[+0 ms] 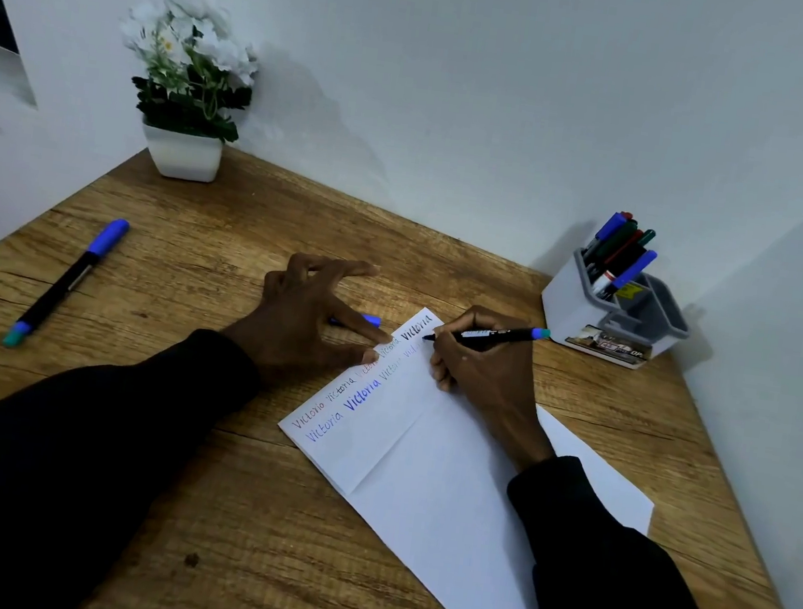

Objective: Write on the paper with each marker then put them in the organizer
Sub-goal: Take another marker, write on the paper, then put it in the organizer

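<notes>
Two hands work mid-frame. The right hand (483,365) pinches a black marker (486,336), tip on the upper corner of the paper (443,486), and covers part of the second written line. The left hand (307,313) lies spread, fingers straight, two fingertips pressing the paper's upper-left edge; a blue cap (369,320) is half hidden behind them. The paper runs off the lower edge. A capped marker (66,281) lies alone at the bench's (209,533) left; the organizer (610,320) stands upper right against the wall.

Light: dim, cool. Soft shadows on wall (467,84) beside plant (190,76) and organizer (584,321). Edges bowed by wide lens. Sleeves (66,465) near-black.
</notes>
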